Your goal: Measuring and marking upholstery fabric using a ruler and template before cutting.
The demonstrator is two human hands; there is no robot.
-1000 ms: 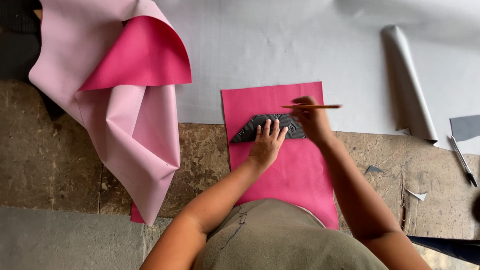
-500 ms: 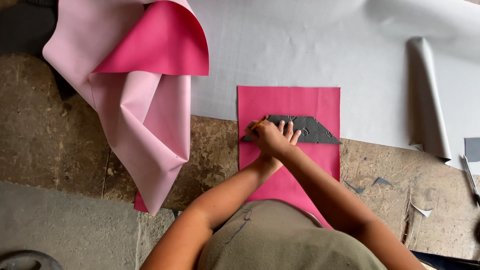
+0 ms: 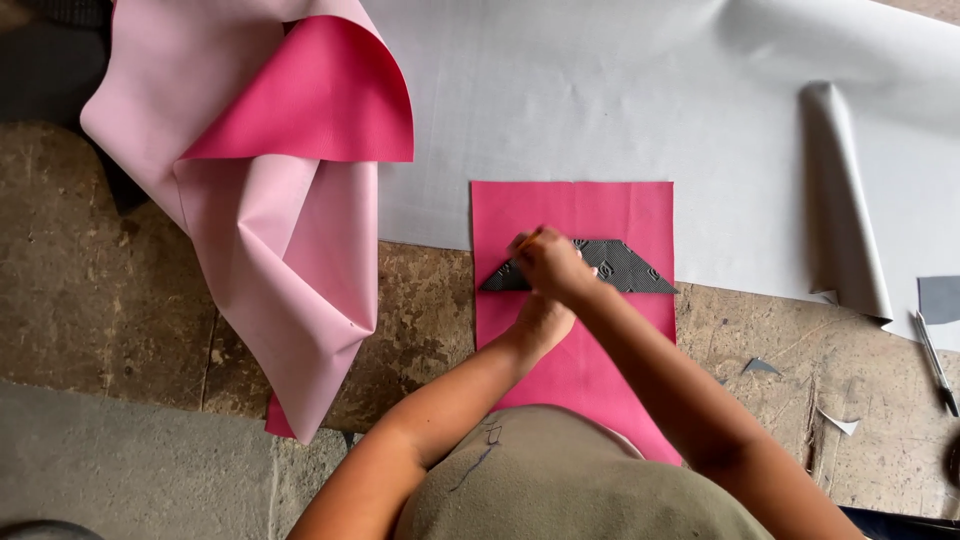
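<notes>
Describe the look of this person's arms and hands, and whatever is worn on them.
Both arms are bare down to the hands: no sleeves, gloves, watch or rings show. The left hand lies partly under the right hand. An olive-green top with a small dark mark covers the torso.

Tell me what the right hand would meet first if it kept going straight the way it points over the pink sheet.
The right hand reaches up and left across the dark template. Going straight on, it would likely cross bare pink sheet, then the sheet's left edge. Height above the sheet is unclear.
</notes>
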